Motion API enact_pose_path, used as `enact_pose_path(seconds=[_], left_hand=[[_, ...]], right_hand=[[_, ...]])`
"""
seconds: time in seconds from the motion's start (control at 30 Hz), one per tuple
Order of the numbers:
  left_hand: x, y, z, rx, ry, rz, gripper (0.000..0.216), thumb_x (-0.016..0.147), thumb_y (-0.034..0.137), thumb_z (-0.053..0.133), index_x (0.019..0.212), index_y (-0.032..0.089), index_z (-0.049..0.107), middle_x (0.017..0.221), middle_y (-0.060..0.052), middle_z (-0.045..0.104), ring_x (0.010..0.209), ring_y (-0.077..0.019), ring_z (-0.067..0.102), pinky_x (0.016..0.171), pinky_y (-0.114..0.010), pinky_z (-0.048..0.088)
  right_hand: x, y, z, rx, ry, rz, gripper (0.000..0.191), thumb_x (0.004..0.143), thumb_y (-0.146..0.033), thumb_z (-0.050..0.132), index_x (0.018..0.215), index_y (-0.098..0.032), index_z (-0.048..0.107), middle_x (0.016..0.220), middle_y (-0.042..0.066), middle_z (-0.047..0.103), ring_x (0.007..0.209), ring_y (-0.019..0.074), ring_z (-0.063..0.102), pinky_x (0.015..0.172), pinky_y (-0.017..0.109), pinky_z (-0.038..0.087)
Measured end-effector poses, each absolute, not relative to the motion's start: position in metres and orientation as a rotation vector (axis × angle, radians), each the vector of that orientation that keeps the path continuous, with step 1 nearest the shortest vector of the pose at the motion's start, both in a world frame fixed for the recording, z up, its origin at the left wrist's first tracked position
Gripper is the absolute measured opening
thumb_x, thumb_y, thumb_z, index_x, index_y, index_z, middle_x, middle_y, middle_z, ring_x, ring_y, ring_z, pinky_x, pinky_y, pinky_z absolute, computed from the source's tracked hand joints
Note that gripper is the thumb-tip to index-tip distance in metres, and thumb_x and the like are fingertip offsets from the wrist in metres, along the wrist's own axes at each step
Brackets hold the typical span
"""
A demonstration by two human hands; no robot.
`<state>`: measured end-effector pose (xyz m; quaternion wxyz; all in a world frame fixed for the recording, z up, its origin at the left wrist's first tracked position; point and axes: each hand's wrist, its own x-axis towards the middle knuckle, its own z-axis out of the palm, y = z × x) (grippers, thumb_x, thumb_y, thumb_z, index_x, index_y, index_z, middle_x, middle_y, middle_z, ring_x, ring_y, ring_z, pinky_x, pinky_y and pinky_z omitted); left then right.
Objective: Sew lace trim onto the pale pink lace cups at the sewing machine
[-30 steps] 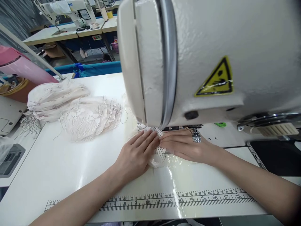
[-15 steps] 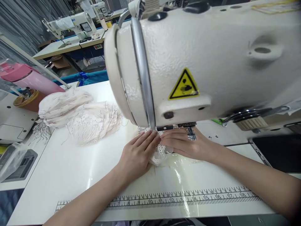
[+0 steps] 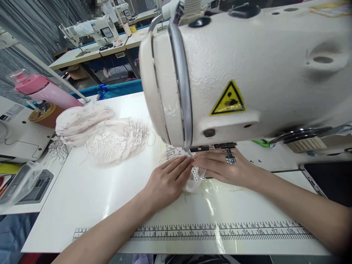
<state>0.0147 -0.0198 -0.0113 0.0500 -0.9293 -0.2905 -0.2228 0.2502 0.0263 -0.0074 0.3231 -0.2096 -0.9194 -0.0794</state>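
Under the sewing machine's head [image 3: 225, 73], a piece of pale lace fabric [image 3: 194, 179] lies around the needle area. My left hand [image 3: 172, 178] is on the lace from the left, its fingers close together and fingertips gripping it, thumb hidden. Coming in from the right, my right hand [image 3: 222, 165] has its fingers held together on the lace, partly behind the presser screw [image 3: 230, 157]. The fingertips of both hands nearly meet. The machine head hides the needle. More lace [image 3: 174, 152] shows beyond my left fingers.
Pale lace pieces with loose threads [image 3: 110, 145] are heaped at the left. A pink bottle [image 3: 46, 90] and brown pot [image 3: 45, 113] stand behind. A phone [image 3: 330, 179] and green-handled tool [image 3: 261, 143] lie at right. A printed ruler [image 3: 192, 233] runs along the front edge.
The view has swung slightly left, so everything appears further right. More lace shows beyond my left fingers. Both hands stay on the fabric beneath the machine head.
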Motion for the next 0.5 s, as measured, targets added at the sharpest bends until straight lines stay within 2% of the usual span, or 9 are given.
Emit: enact_pose_path(seconds=[0.1, 0.2, 0.33, 0.5], left_hand=[[0.008, -0.021, -0.009, -2.854, -0.904, -0.633, 0.047, 0.088, 0.006, 0.045, 0.134, 0.006, 0.054, 0.130, -0.014, 0.065, 0.129, -0.0248, 0.056, 0.101, -0.038, 0.056], [0.000, -0.021, -0.006, -2.880, -0.948, -0.591, 0.051, 0.083, 0.007, 0.046, 0.133, 0.006, 0.055, 0.130, -0.015, 0.064, 0.127, -0.0260, 0.057, 0.099, -0.040, 0.056], [-0.006, -0.017, -0.002, -2.863, -0.972, -0.575, 0.052, 0.076, 0.005, 0.046, 0.126, 0.008, 0.060, 0.129, -0.015, 0.065, 0.122, -0.0253, 0.062, 0.098, -0.038, 0.057], [-0.005, -0.016, 0.000, -2.815, -0.997, -0.571, 0.056, 0.068, 0.001, 0.045, 0.121, 0.005, 0.063, 0.126, -0.015, 0.067, 0.118, -0.0256, 0.064, 0.098, -0.037, 0.057]], right_hand=[[0.246, 0.024, -0.002, -0.437, -2.395, -0.148, 0.010, 0.094, -0.016, 0.056, 0.101, -0.019, 0.063, 0.092, -0.001, 0.075, 0.089, 0.0113, 0.070, 0.085, 0.025, 0.057], [0.242, 0.019, -0.007, -0.378, -2.408, -0.118, 0.015, 0.092, -0.011, 0.059, 0.105, -0.017, 0.063, 0.099, 0.000, 0.076, 0.099, 0.0119, 0.069, 0.098, 0.030, 0.055], [0.238, 0.013, -0.015, -0.398, -2.509, -0.136, 0.021, 0.094, -0.008, 0.053, 0.110, -0.018, 0.064, 0.107, 0.001, 0.075, 0.102, 0.0128, 0.068, 0.101, 0.033, 0.055], [0.235, 0.011, -0.022, -0.428, -2.499, -0.130, 0.022, 0.094, -0.007, 0.053, 0.109, -0.018, 0.065, 0.108, 0.001, 0.075, 0.104, 0.0136, 0.067, 0.102, 0.035, 0.053]])
